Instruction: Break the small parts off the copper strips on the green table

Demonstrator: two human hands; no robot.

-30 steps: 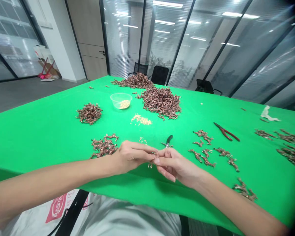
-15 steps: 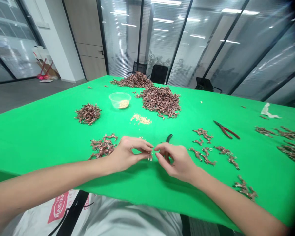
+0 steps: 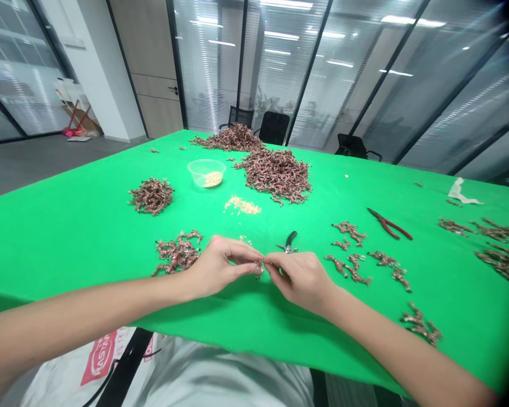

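Observation:
My left hand [image 3: 221, 265] and my right hand [image 3: 302, 276] meet fingertip to fingertip just above the green table [image 3: 80, 232], near its front edge. Between them they pinch a small copper-coloured metal piece [image 3: 259, 268]. Both hands have their fingers closed in a pinch. A small heap of the same copper pieces [image 3: 176, 251] lies just left of my left hand. Black-handled pliers [image 3: 289, 242] lie on the cloth right behind my right hand.
A clear plastic bowl [image 3: 206, 173] holds tiny gold bits, with more gold bits [image 3: 242, 206] spilled nearby. Large copper heaps [image 3: 275, 173] sit farther back, another heap [image 3: 151, 195] at left. Red-handled pliers [image 3: 389, 224] and scattered copper pieces [image 3: 356, 265] lie at right. Office chairs stand behind the table.
My hands drew slightly apart half a second ago, with the piece in my left fingers. Now my right fingertips have closed back onto the piece.

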